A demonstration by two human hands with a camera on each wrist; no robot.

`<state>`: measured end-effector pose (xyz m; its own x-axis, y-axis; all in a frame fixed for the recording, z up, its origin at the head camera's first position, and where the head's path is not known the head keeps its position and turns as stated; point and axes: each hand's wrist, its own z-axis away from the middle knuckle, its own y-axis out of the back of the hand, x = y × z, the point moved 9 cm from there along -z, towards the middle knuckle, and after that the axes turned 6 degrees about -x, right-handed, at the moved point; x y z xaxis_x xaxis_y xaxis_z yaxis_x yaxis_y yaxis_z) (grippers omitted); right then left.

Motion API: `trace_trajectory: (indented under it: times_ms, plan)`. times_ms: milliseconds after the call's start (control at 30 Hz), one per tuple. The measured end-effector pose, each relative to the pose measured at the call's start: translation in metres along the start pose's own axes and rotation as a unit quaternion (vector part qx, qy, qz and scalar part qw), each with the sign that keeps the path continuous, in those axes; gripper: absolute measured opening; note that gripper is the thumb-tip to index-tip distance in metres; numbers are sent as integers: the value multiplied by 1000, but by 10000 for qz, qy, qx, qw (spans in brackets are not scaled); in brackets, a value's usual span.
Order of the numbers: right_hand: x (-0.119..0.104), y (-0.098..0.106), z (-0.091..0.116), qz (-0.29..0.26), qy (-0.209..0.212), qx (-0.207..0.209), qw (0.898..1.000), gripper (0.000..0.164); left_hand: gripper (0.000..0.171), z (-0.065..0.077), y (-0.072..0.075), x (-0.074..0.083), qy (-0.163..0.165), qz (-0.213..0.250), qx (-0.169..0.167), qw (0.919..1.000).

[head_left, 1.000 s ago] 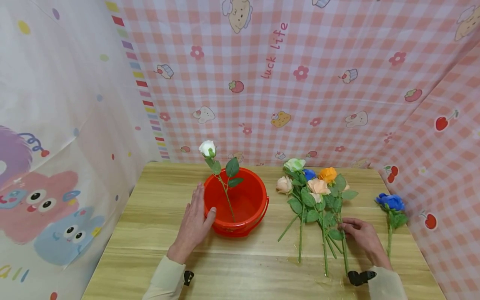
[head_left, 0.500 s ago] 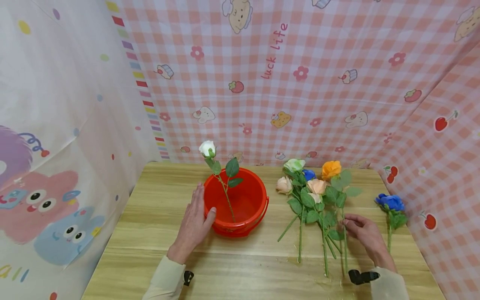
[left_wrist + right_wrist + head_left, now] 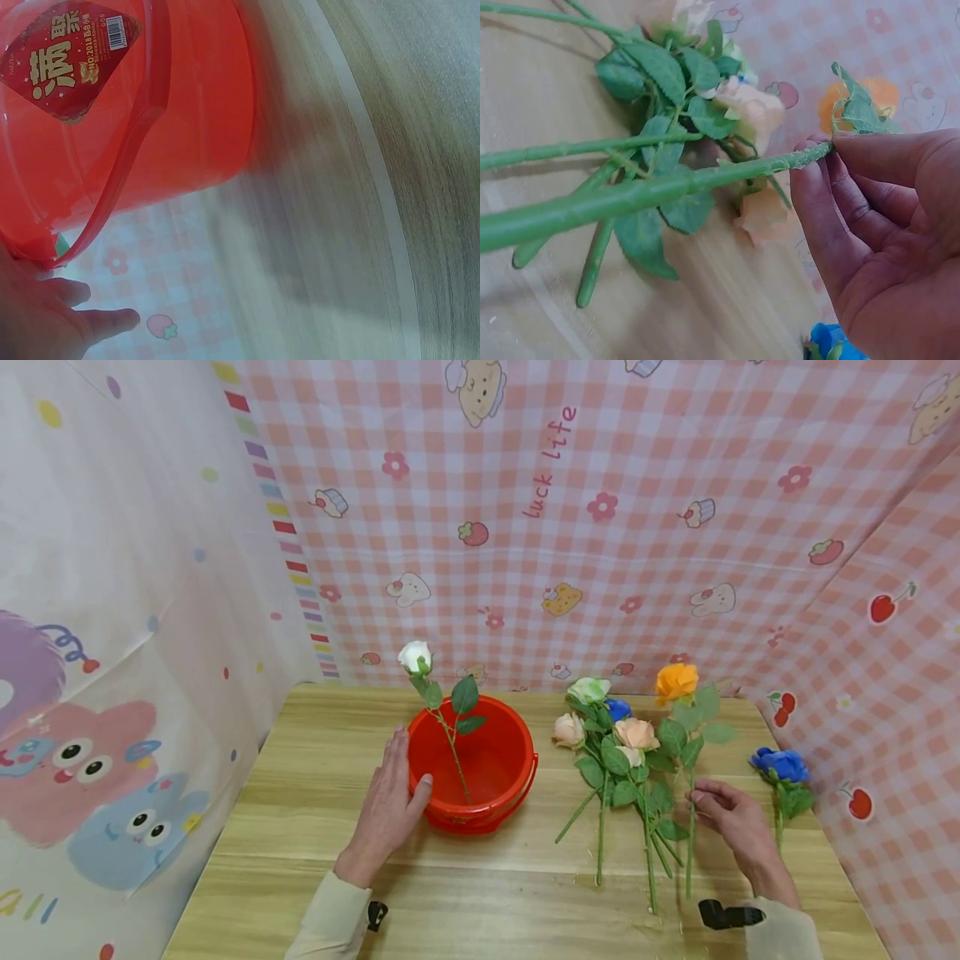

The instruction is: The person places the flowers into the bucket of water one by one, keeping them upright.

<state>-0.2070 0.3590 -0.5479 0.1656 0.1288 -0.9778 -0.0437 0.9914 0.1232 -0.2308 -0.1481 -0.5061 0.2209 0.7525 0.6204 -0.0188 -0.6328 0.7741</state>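
Currently, my right hand (image 3: 738,835) pinches an orange rose (image 3: 677,683); leftward of those fingers, my straight-fingered left hand (image 3: 386,806) touches a red bucket (image 3: 480,819).

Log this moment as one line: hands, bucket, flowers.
right hand: pinches orange flower by stem | left hand: touches red bucket | in bucket: white rose | on table: flower pile, separate blue flower
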Motion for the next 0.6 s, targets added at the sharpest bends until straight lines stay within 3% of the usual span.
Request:
trace_trajectory:
  times_ms: [267,600]
  plan:
    - [-17,-4,4,-181,169,52,9997,47,77,0,0,-1,13,-29,-18,10000]
    - [-37,-13,5,180,172,219,9995,53,77,0,0,0,12,-20,-33,10000]
